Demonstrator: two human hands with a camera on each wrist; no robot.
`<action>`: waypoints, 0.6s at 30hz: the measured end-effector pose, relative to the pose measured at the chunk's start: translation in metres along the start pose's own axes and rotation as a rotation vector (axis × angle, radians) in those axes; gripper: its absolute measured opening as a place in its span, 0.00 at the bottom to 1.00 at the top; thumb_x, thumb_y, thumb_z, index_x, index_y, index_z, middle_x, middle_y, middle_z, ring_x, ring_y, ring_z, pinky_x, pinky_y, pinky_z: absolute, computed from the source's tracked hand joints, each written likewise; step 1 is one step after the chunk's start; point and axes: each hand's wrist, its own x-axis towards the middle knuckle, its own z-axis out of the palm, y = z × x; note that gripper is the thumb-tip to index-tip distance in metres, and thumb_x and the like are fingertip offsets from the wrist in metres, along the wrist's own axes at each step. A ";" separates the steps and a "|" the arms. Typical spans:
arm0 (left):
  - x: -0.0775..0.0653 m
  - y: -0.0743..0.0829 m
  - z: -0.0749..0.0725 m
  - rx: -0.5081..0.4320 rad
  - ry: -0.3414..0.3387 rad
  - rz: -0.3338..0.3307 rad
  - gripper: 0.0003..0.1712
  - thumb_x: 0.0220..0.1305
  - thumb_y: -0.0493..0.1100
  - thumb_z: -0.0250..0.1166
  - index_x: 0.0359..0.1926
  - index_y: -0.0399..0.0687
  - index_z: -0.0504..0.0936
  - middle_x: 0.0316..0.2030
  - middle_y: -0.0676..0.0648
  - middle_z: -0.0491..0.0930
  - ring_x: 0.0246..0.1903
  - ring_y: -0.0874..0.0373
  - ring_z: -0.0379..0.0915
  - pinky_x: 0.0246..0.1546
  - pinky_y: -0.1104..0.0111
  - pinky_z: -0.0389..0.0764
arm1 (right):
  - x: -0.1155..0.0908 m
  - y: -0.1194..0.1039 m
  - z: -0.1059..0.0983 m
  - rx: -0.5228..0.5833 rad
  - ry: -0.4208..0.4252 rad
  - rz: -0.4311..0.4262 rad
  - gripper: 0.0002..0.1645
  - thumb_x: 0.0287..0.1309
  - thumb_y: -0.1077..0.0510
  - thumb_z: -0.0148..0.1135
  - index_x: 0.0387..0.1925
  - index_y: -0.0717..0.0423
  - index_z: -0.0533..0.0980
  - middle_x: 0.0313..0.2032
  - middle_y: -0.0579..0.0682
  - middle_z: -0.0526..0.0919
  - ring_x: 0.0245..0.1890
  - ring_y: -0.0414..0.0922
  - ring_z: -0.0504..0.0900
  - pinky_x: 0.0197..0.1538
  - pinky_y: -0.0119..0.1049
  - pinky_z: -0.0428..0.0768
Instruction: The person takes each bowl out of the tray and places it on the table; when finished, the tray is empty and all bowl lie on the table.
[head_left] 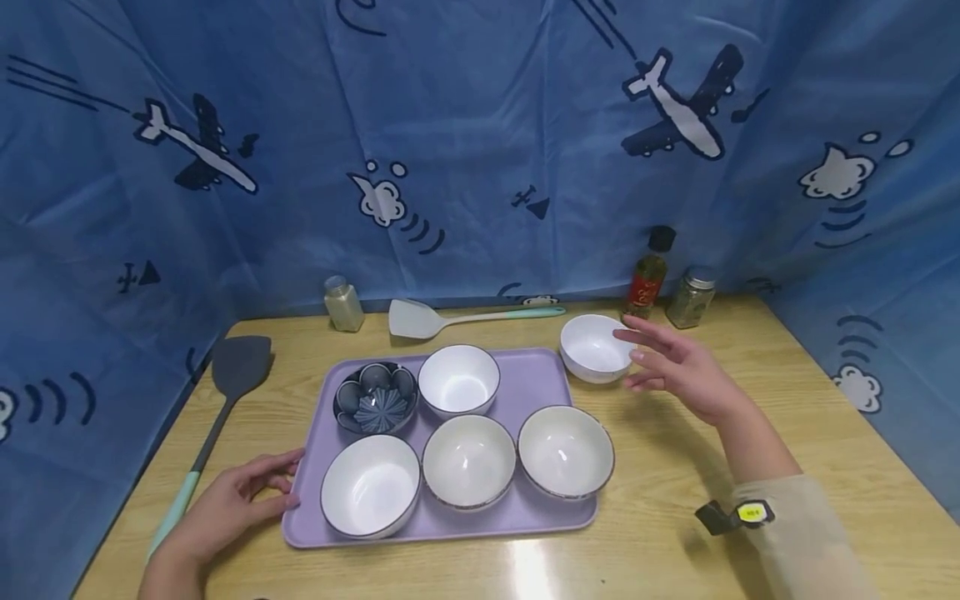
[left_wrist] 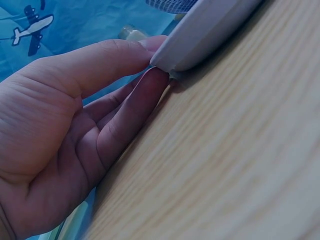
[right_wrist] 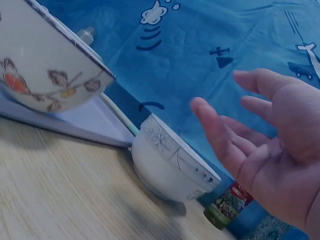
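Note:
A lilac tray (head_left: pixel 525 527) lies on the table with several bowls on it. My left hand (head_left: pixel 238 507) pinches its left edge, thumb on top and fingers at the underside, as the left wrist view shows. On the tray are a dark blue flower-patterned bowl (head_left: pixel 377 400), a white bowl (head_left: pixel 459 379) behind, and three rimmed bowls in front, the right one (head_left: pixel 566 452) overlapping the tray's edge. Off the tray's back right corner stands a small white bowl (head_left: pixel 597 348) with a grey line pattern (right_wrist: pixel 172 162). My right hand (head_left: pixel 686 371) hovers at its right side, fingers spread and holding nothing.
Along the back stand a small jar (head_left: pixel 343 305), a white spatula (head_left: pixel 420 320), a sauce bottle (head_left: pixel 648 275) and a spice jar (head_left: pixel 692 298). A dark grey spatula (head_left: pixel 240 367) lies at the left. A blue curtain (head_left: pixel 465 167) hangs around the table.

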 end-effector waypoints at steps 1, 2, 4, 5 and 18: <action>0.000 0.000 0.000 -0.003 0.000 -0.001 0.38 0.59 0.48 0.73 0.69 0.45 0.72 0.56 0.41 0.79 0.44 0.65 0.79 0.47 0.81 0.75 | 0.000 0.000 0.001 -0.008 -0.035 0.001 0.34 0.73 0.58 0.55 0.76 0.52 0.58 0.68 0.52 0.72 0.39 0.56 0.88 0.42 0.40 0.86; 0.000 0.000 0.000 -0.002 0.000 -0.002 0.38 0.59 0.48 0.73 0.69 0.45 0.72 0.56 0.41 0.78 0.44 0.65 0.79 0.47 0.81 0.75 | -0.001 0.000 0.002 -0.014 -0.069 0.001 0.34 0.73 0.58 0.55 0.76 0.53 0.58 0.68 0.52 0.73 0.39 0.58 0.88 0.42 0.41 0.86; 0.000 -0.001 -0.001 -0.004 -0.001 -0.003 0.38 0.59 0.48 0.73 0.69 0.45 0.72 0.56 0.41 0.78 0.44 0.64 0.79 0.47 0.81 0.75 | -0.001 0.000 0.004 -0.020 -0.129 0.005 0.35 0.72 0.60 0.55 0.76 0.55 0.57 0.68 0.54 0.73 0.39 0.59 0.88 0.42 0.44 0.86; 0.000 -0.001 -0.001 -0.006 -0.001 -0.004 0.38 0.59 0.48 0.73 0.69 0.46 0.72 0.56 0.40 0.78 0.44 0.64 0.79 0.47 0.81 0.75 | -0.002 0.000 0.006 -0.027 -0.157 0.007 0.35 0.72 0.60 0.54 0.76 0.56 0.57 0.68 0.56 0.72 0.38 0.59 0.88 0.42 0.45 0.86; 0.000 0.001 0.000 -0.005 -0.005 0.001 0.38 0.59 0.47 0.73 0.69 0.42 0.72 0.56 0.39 0.78 0.44 0.64 0.79 0.47 0.81 0.75 | -0.001 0.008 0.018 -0.098 -0.457 0.035 0.35 0.70 0.63 0.55 0.75 0.61 0.57 0.69 0.71 0.64 0.33 0.58 0.88 0.35 0.50 0.86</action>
